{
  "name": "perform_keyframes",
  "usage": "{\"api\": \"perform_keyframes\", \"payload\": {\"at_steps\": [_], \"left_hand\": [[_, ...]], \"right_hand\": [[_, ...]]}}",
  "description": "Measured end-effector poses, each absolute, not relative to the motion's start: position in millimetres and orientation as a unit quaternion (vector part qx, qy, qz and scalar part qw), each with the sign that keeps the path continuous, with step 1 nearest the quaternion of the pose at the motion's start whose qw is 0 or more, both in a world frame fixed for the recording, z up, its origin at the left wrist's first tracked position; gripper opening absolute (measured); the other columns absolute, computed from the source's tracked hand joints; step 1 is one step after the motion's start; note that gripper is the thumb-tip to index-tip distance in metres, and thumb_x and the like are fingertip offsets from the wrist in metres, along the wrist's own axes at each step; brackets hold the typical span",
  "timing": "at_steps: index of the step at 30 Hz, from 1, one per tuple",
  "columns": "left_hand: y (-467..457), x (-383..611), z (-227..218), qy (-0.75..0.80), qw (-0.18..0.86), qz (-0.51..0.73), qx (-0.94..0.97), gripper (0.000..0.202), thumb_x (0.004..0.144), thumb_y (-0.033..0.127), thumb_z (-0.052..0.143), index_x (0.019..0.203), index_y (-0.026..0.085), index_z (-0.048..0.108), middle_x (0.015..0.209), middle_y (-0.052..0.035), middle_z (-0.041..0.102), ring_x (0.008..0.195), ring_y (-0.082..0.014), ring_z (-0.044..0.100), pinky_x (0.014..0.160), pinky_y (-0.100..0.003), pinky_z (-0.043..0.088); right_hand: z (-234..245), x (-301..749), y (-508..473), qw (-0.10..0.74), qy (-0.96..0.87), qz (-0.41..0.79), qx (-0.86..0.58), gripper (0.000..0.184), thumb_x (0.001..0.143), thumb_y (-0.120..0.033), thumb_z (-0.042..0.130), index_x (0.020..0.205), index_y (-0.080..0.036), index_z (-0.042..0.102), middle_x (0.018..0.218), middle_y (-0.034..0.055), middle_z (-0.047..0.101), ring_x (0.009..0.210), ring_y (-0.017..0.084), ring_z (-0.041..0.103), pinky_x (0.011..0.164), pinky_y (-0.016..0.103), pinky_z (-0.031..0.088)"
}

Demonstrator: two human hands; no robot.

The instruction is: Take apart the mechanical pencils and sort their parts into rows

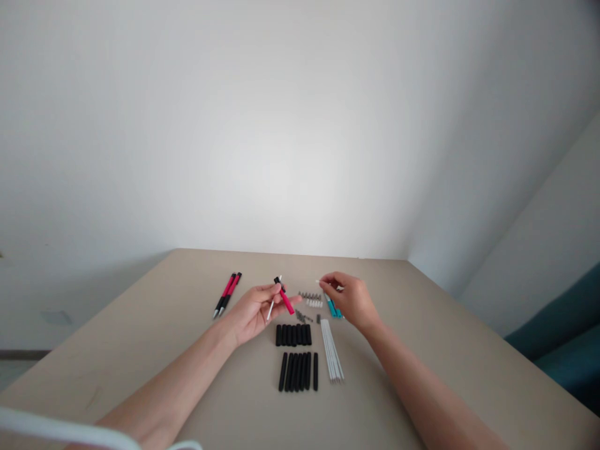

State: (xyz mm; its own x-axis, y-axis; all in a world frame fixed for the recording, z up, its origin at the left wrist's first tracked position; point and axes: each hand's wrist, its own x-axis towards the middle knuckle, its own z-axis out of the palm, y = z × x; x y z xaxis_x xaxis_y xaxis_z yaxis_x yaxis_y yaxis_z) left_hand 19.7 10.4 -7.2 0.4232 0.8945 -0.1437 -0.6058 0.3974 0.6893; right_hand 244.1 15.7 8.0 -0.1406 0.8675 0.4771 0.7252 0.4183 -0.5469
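Note:
My left hand [253, 314] is closed on a pink pen barrel [286, 304] with a black clip end, which tilts down to the right. The same hand also holds a thin white pen refill [270, 310], its forefinger side partly stretched out. Over the far parts, my right hand [350, 299] pinches a small white piece [318, 281] between thumb and finger; its exact kind is too small to tell. Beneath that hand lie blue pen barrels [332, 308], partly covered. Springs [310, 295] and small white plastic pieces [314, 304] sit in rows between the hands.
Two pink-and-black pens [227, 294] lie at the left on the table [225, 400]. Nearer me are two rows of black tubes, shorter ones [293, 335] and longer ones [297, 372]. White refills [331, 353] lie to their right. Small metal parts [302, 317] lie in the middle.

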Motion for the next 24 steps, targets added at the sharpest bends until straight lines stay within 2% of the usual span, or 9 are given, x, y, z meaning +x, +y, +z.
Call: {"api": "perform_keyframes", "payload": {"at_steps": [8,18,20,24], "left_hand": [[12,17,-7,0.268,0.789,0.478,0.28,0.013,0.085,0.008,0.052,0.076,0.006,0.062,0.055,-0.002,0.055,0.093,-0.0269,0.066,0.089,-0.037,0.052],[14,15,-11,0.288,0.782,0.48,0.275,0.01,0.084,0.008,0.053,0.081,0.006,0.062,0.056,-0.0038,0.059,0.091,-0.0254,0.067,0.088,-0.037,0.052],[15,15,-11,0.285,0.783,0.478,0.276,0.009,0.084,0.008,0.053,0.081,0.006,0.062,0.055,-0.0036,0.059,0.091,-0.0251,0.067,0.09,-0.037,0.051],[14,16,-10,0.29,0.78,0.481,0.277,0.01,0.084,0.008,0.053,0.08,0.006,0.062,0.055,-0.0034,0.059,0.091,-0.0253,0.067,0.09,-0.037,0.051]], "right_hand": [[12,257,18,0.325,-0.756,0.084,-0.562,0.016,0.077,-0.023,0.051,0.076,-0.019,0.067,0.072,0.0019,0.068,0.067,0.015,0.061,0.063,0.023,0.044],[5,261,18,0.226,-0.828,0.053,-0.511,0.024,0.07,-0.005,0.047,0.074,-0.017,0.067,0.077,0.0035,0.066,0.072,0.014,0.057,0.069,0.022,0.041],[3,260,18,0.216,-0.833,0.051,-0.507,0.024,0.071,-0.005,0.046,0.079,-0.016,0.065,0.079,0.0045,0.066,0.074,0.014,0.057,0.07,0.023,0.04],[0,257,17,0.195,-0.83,0.048,-0.519,0.028,0.079,-0.008,0.042,0.099,-0.015,0.059,0.088,0.0071,0.065,0.081,0.016,0.058,0.073,0.024,0.039]]}}
